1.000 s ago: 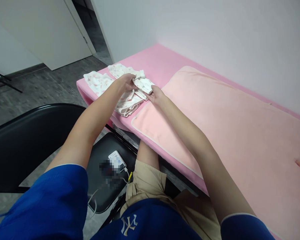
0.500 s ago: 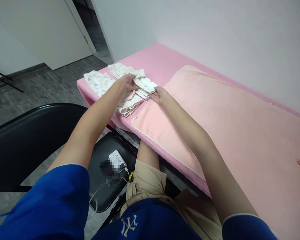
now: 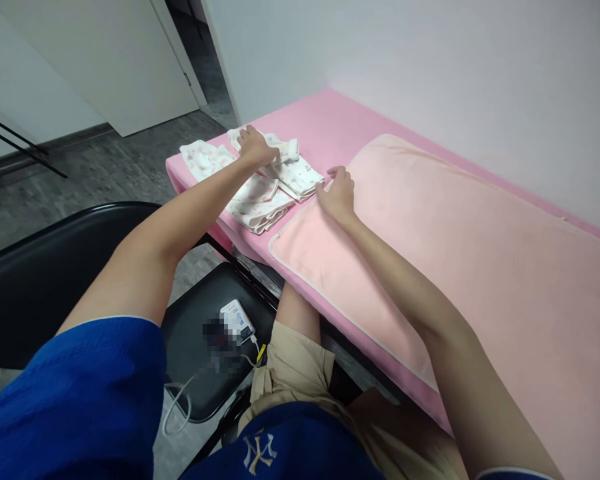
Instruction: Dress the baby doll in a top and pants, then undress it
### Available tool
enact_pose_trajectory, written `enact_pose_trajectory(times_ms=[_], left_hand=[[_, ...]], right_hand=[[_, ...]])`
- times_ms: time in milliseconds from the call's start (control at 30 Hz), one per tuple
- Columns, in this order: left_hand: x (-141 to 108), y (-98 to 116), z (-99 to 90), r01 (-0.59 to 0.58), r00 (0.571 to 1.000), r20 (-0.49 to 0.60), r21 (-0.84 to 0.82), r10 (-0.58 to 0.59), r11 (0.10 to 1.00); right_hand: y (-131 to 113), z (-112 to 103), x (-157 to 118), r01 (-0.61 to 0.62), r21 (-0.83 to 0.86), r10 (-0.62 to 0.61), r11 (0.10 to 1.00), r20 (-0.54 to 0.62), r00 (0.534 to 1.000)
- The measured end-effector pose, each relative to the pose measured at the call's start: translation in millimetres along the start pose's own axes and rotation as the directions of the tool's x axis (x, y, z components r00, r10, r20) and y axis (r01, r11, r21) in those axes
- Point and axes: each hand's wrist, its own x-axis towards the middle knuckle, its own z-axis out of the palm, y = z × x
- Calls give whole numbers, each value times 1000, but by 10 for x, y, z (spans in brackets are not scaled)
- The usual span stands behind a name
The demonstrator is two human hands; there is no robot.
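Note:
A white baby garment with a small print [image 3: 304, 177] lies folded on the pink-covered bed. My left hand [image 3: 256, 148] rests on its far left part, fingers spread over the fabric. Beside the garment's right end is my right hand [image 3: 339, 195], open, its fingers apart and curved, with the thumb close to the cloth edge. Just nearer to me lies another folded white garment with reddish prints [image 3: 260, 210], its layers stacked at the front edge. My left forearm hides part of both garments.
A peach mat [image 3: 430, 220] covers much of the pink bed [image 3: 325, 117], which stands against a white wall. To the left are a black chair backrest [image 3: 55, 260] and a black seat [image 3: 190, 327] bearing a white power bank [image 3: 240, 320] with a cable.
Both hands have let go of the folded garment's front part, now lying flat. My left hand moved farther away onto the fabric; my right moved slightly right. A fingertip at the right edge is gone.

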Motion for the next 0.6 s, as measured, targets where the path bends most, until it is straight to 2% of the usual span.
enact_pose_trajectory(times_ms=[33, 67, 100, 167, 233, 300, 367, 467, 533, 600], left_hand=[[-11, -29, 23, -175, 984, 1, 156, 177, 972], [-22, -66, 53, -323, 946, 73, 261, 315, 910], [-33, -109, 88, -441, 897, 189, 324, 400, 837], [-50, -204, 163, -568, 806, 438, 379, 399, 731], [-67, -289, 230, -591, 763, 566, 414, 313, 692], [-86, -347, 281, -575, 773, 579, 465, 261, 673], [-103, -363, 313, -573, 783, 566, 495, 257, 653], [-111, -308, 305, -600, 762, 594, 496, 258, 628], [-93, -238, 221, -611, 752, 604, 489, 264, 622], [-43, -177, 33, -593, 784, 546, 515, 297, 620]], right_hand=[[8, 27, -37, 127, -61, -126, 990, 17, 992], [21, 63, -70, 235, -100, -230, 967, 64, 971], [40, 105, -101, 319, -131, -304, 939, 126, 944], [95, 192, -157, 417, -184, -367, 890, 255, 895], [161, 263, -203, 454, -214, -371, 865, 336, 865], [212, 308, -237, 461, -222, -369, 859, 357, 858], [225, 325, -255, 460, -223, -373, 860, 342, 863], [153, 292, -295, 442, -233, -373, 866, 287, 882], [50, 214, -387, 448, -223, -400, 866, 227, 888], [-86, 83, -574, 494, -168, -462, 853, 196, 865]])
